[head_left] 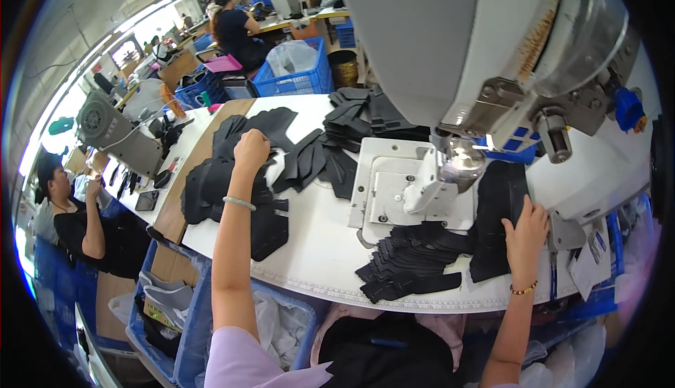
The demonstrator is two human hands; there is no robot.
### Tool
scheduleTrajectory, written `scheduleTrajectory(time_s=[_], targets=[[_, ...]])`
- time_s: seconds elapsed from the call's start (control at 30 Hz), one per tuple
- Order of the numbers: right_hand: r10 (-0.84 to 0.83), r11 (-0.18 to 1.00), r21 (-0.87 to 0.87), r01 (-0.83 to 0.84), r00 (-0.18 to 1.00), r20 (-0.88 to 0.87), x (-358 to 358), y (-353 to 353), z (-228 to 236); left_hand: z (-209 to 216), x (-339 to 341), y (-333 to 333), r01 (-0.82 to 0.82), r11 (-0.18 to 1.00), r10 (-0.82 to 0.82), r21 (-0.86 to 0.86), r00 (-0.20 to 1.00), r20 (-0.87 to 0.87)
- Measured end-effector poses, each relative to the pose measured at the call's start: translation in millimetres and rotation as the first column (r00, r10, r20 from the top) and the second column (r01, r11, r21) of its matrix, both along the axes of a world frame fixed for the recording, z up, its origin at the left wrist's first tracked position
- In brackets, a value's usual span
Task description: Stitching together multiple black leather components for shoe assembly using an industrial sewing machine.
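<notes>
My left hand (252, 150) is closed, its fingers curled down over a spread of black fabric pieces (271, 230) on the left of the white table. What its fingers hold, if anything, is hidden. My right hand (527, 237) rests with fingers apart on the edge of a long black fabric stack (492, 212), right of the sewing machine. A fanned row of narrow black pieces (408, 261) lies at the table's front, before the machine's white plate (380, 170). More black pieces (348, 117) are heaped behind the plate.
The sewing machine head (422, 36) hangs over the table (309, 247). Blue crates (299, 310) with plastic bags and scraps stand below its front edge. A grey motor box (116, 131) and a phone (146, 200) are at left. Co-workers sit at left and farther back.
</notes>
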State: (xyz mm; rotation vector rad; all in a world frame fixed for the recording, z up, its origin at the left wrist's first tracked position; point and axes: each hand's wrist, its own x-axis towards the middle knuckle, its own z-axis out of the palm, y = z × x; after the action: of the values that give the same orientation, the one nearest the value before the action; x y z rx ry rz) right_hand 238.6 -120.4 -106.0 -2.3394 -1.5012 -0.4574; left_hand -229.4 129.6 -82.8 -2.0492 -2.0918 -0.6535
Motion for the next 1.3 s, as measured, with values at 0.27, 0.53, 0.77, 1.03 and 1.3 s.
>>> scheduleTrajectory(time_s=[0.27,0.53,0.77,1.03,1.3], targets=[[0.071,0.979,0.202,-0.028,0.975,-0.21,-12,5,-4,-24,27,39,0.455,0.863,-0.398,-0.219,0.88,0.259],[0.159,0.921,0.388,0.025,0.886,-0.435,20,8,-7,-45,27,59,0.398,0.915,-0.39,-0.056,0.913,0.116],[0.416,0.652,0.758,0.036,0.818,-0.397,1,-8,46,24,39,-14,0.446,0.895,-0.36,0.021,0.692,0.626],[0.83,0.544,0.537,-0.645,0.508,-0.23,-53,4,96,81,113,-131,0.786,0.615,-0.121,-0.062,0.171,0.978],[0.886,0.45,0.435,-0.78,0.451,-0.107,-44,39,103,75,193,-171,0.924,0.381,-0.059,0.031,-0.009,0.998]])
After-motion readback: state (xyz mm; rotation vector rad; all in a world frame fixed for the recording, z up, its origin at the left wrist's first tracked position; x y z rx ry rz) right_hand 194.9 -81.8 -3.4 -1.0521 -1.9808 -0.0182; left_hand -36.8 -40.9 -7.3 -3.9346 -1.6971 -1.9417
